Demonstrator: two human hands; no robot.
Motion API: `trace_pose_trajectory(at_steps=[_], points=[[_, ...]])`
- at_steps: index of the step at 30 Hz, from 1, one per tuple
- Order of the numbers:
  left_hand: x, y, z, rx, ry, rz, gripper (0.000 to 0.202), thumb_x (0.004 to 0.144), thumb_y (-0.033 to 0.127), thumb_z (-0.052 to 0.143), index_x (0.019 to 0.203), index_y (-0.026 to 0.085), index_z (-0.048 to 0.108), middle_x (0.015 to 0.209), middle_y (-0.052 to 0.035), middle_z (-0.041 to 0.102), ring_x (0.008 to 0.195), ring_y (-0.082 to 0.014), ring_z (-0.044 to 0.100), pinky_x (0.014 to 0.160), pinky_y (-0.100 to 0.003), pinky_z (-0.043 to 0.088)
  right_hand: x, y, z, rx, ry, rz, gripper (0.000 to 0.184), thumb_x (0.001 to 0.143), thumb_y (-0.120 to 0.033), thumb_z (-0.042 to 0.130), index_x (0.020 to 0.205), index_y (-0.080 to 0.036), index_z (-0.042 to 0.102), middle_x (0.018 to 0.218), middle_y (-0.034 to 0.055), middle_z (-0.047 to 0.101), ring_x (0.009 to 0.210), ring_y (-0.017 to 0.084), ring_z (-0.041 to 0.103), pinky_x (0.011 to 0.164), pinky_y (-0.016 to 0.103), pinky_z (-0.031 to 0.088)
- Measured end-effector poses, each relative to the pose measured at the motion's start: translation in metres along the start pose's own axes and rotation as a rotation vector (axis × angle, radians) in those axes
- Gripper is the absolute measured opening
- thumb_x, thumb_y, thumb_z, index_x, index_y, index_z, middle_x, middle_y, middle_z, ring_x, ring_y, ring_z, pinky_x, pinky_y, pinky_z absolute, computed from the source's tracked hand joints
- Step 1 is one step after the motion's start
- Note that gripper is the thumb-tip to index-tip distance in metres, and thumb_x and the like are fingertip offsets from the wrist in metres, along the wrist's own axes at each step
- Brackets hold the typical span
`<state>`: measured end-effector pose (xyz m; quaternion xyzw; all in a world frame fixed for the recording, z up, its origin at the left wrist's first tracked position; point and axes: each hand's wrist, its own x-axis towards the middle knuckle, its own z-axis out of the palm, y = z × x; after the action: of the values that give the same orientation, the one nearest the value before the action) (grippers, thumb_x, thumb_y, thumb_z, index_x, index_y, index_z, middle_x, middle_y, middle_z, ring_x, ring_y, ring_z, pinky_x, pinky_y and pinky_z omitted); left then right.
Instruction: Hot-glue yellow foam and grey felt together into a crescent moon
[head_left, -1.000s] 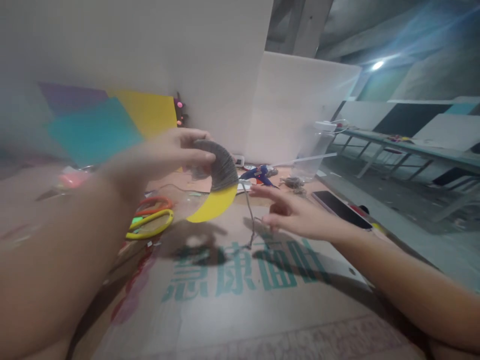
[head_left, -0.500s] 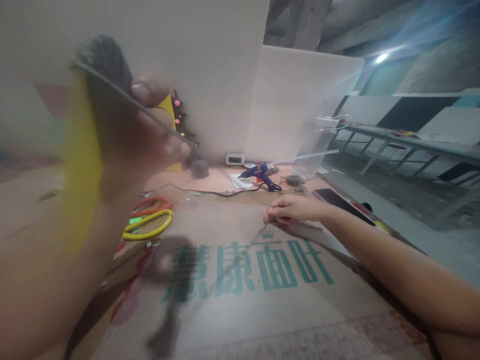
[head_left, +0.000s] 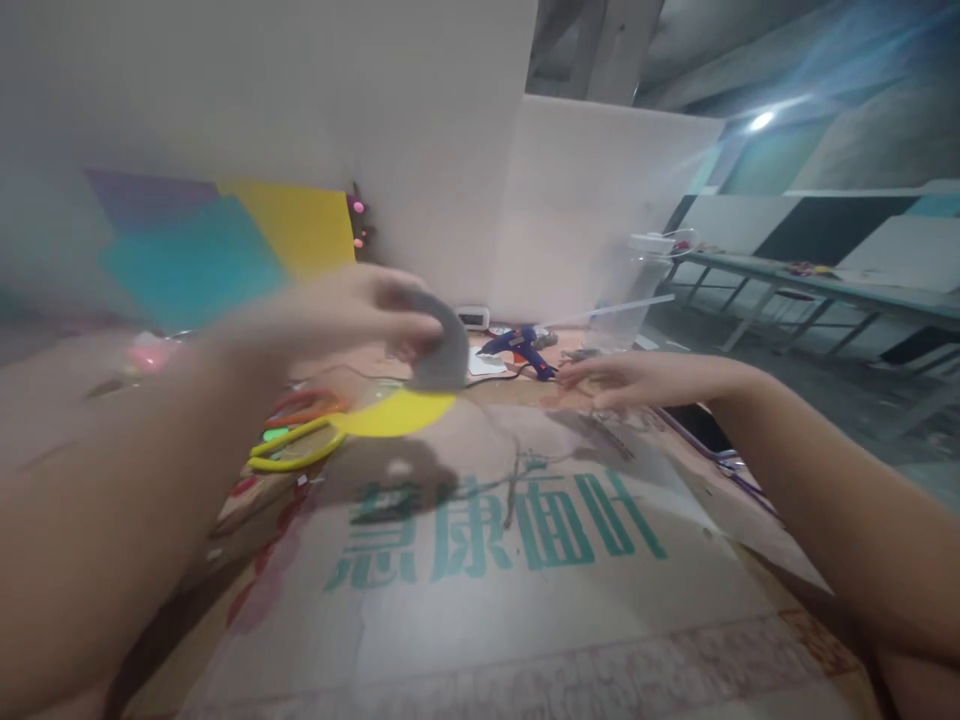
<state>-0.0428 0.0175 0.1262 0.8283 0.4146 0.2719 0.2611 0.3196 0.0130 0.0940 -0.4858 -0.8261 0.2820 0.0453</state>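
Note:
My left hand [head_left: 375, 315] is closed on a grey rounded piece [head_left: 444, 350], blurred by motion and held above the table. A curved yellow part [head_left: 397, 414] shows just below it; whether the two are joined I cannot tell. My right hand [head_left: 630, 380] hovers palm down at the right, fingers stretched out and holding nothing visible. Beneath and left of its fingertips, thin dark twig-like strands [head_left: 513, 490] lie on the printed sheet [head_left: 540, 620]. A blue glue gun [head_left: 525, 348] rests behind, between the two hands.
Yellow handles [head_left: 296, 448] and orange handles [head_left: 304, 408] lie at the left. A small white digital clock [head_left: 472, 318] and a clear plastic bottle [head_left: 637, 280] stand at the back. Coloured sheets [head_left: 187, 260] are against the wall. A dark phone [head_left: 697, 425] lies under my right forearm.
My left hand has come down and right with the grey and yellow piece, uncovering the coloured sheets. My right hand has moved slightly right and up, its pinched fingers now spread.

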Motion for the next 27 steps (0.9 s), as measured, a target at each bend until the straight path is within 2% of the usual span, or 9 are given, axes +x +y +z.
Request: trace_pose_trajectory(at_steps=[2, 3, 5, 10, 13, 16, 18, 22, 27], points=[[0.008, 0.002, 0.019, 0.002, -0.236, 0.06, 0.027, 0.077, 0.041, 0.065, 0.09, 0.019, 0.071, 0.08, -0.0014, 0.072, 0.076, -0.0177, 0.069, 0.067, -0.026, 0.052, 0.006, -0.024, 0.019, 0.1, 0.183, -0.093, 0.05, 0.09, -0.051, 0.053, 0.133, -0.026, 0.06, 0.124, 0.008, 0.064, 0.072, 0.015, 0.064, 0.067, 0.029, 0.053], [0.012, 0.001, 0.029, -0.015, -0.298, 0.085, 0.027, 0.079, 0.042, 0.063, 0.092, 0.019, 0.071, 0.079, -0.0014, 0.072, 0.075, -0.0174, 0.069, 0.066, -0.026, 0.052, 0.011, -0.035, 0.032, 0.187, 0.284, -0.133, 0.05, 0.093, -0.053, 0.048, 0.134, -0.025, 0.058, 0.123, 0.0086, 0.065, 0.064, 0.012, 0.061, 0.064, 0.03, 0.053], [0.014, -0.001, 0.044, -0.047, -0.342, 0.126, 0.025, 0.083, 0.041, 0.06, 0.092, 0.02, 0.069, 0.075, -0.0009, 0.071, 0.073, -0.0165, 0.068, 0.064, -0.025, 0.051, 0.023, -0.052, 0.06, 0.311, 0.354, -0.16, 0.053, 0.093, -0.052, 0.049, 0.134, -0.02, 0.055, 0.112, 0.0091, 0.068, 0.058, 0.009, 0.057, 0.066, 0.03, 0.053], [0.009, -0.006, 0.064, -0.077, -0.211, 0.151, 0.018, 0.084, 0.033, 0.058, 0.087, 0.019, 0.069, 0.069, 0.0, 0.069, 0.066, -0.0149, 0.065, 0.062, -0.024, 0.048, 0.043, -0.063, 0.109, 0.549, 0.282, -0.143, 0.035, 0.087, -0.046, 0.059, 0.106, -0.017, 0.064, 0.09, 0.004, 0.068, 0.055, 0.009, 0.053, 0.051, 0.024, 0.044], [0.01, -0.012, 0.073, -0.117, -0.135, 0.126, 0.02, 0.084, 0.035, 0.059, 0.088, 0.018, 0.068, 0.072, -0.0014, 0.069, 0.067, -0.0159, 0.065, 0.062, -0.025, 0.048, 0.043, -0.058, 0.118, 0.574, 0.291, -0.063, 0.029, 0.088, -0.044, 0.057, 0.088, -0.016, 0.063, 0.063, -0.0014, 0.06, 0.049, 0.009, 0.047, 0.047, 0.022, 0.036], [0.01, -0.022, 0.088, -0.211, -0.018, 0.088, 0.028, 0.085, 0.043, 0.058, 0.093, 0.018, 0.067, 0.081, -0.0031, 0.07, 0.068, -0.0158, 0.064, 0.062, -0.026, 0.049, 0.042, -0.055, 0.122, 0.592, 0.351, -0.052, 0.029, 0.088, -0.045, 0.056, 0.084, -0.017, 0.059, 0.051, -0.006, 0.049, 0.045, 0.008, 0.041, 0.045, 0.022, 0.03], [0.005, -0.029, 0.1, -0.13, 0.031, 0.048, 0.03, 0.083, 0.047, 0.061, 0.085, 0.018, 0.067, 0.079, -0.0026, 0.069, 0.069, -0.0165, 0.062, 0.059, -0.026, 0.045, 0.043, -0.054, 0.125, 0.609, 0.385, -0.044, 0.029, 0.088, -0.046, 0.056, 0.082, -0.018, 0.057, 0.049, -0.0071, 0.046, 0.044, 0.008, 0.04, 0.045, 0.022, 0.028], [-0.011, -0.04, 0.119, -0.087, 0.005, -0.086, 0.039, 0.085, 0.055, 0.054, 0.076, 0.019, 0.064, 0.063, 0.0001, 0.061, 0.057, -0.0163, 0.056, 0.05, -0.026, 0.037, 0.045, -0.051, 0.131, 0.602, 0.381, -0.075, 0.032, 0.089, -0.049, 0.053, 0.077, -0.019, 0.053, 0.055, -0.0058, 0.048, 0.046, 0.008, 0.042, 0.046, 0.022, 0.032], [-0.017, -0.05, 0.127, -0.171, 0.071, -0.05, 0.036, 0.088, 0.05, 0.053, 0.085, 0.017, 0.065, 0.079, -0.0019, 0.065, 0.072, -0.0176, 0.058, 0.061, -0.026, 0.041, 0.047, -0.045, 0.131, 0.494, 0.424, -0.147, 0.02, 0.087, -0.037, 0.055, 0.09, -0.019, 0.063, 0.078, 0.0009, 0.064, 0.068, 0.014, 0.058, 0.064, 0.026, 0.045]])
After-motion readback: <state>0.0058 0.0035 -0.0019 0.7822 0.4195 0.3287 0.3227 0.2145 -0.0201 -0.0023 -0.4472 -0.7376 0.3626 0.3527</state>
